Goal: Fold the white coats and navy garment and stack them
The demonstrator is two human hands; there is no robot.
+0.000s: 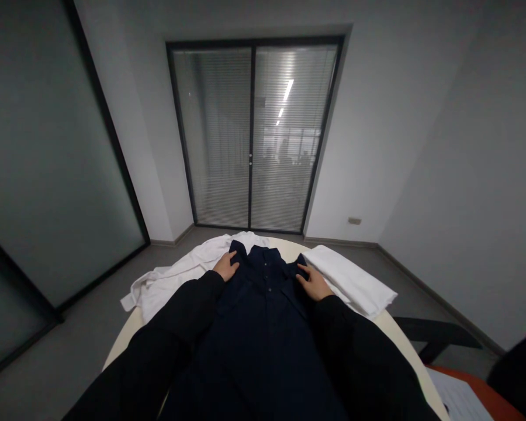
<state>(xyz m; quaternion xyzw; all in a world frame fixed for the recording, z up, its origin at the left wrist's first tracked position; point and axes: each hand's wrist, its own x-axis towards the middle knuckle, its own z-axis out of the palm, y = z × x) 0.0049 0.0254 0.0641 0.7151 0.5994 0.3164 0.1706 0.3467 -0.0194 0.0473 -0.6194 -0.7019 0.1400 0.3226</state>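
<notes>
A dark navy button-up shirt (267, 327) lies front side up, its collar (265, 255) toward the far edge and its lower part running toward me. My left hand (226, 266) grips the cloth at the shirt's left shoulder, thumb and fingers on the fabric. At the opposite shoulder, my right hand (314, 283) has the cloth between thumb and fingers. Small buttons run down from the collar. Both shoulder ends are raised a little beside the collar. My dark sleeves hide part of the shirt's sides.
A crumpled white garment (170, 286) lies left on the round cream table (121, 341); a folded white cloth (350, 280) lies right. Papers on an orange surface (486, 389) and a dark chair part (438, 332) stand at lower right. Glass doors with blinds (249, 140) are beyond.
</notes>
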